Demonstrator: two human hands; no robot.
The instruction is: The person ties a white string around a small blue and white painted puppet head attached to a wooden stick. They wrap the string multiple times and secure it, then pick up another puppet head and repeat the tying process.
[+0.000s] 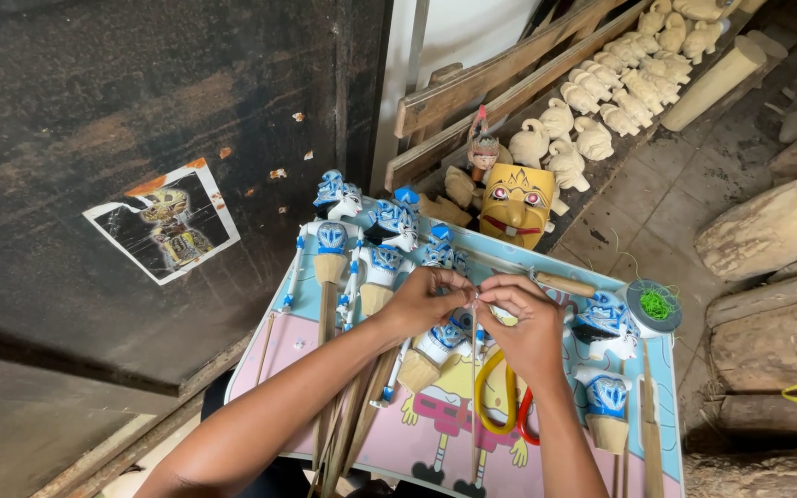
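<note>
Thin stick [473,369], upright between both hands, its top pinched at the fingertips. Left hand [423,302] and right hand [528,325] meet, fingers closed on that tip. Just below the left hand lies a blue-and-white puppet [435,346]; under the right wrist, scissors [500,392]; beyond the right hand, green thread spool [654,305].

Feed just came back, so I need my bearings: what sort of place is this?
Likely a puppet-carving workshop: rows of unpainted carved heads, a yellow mask, painted blue puppets on the table, and logs.
</note>
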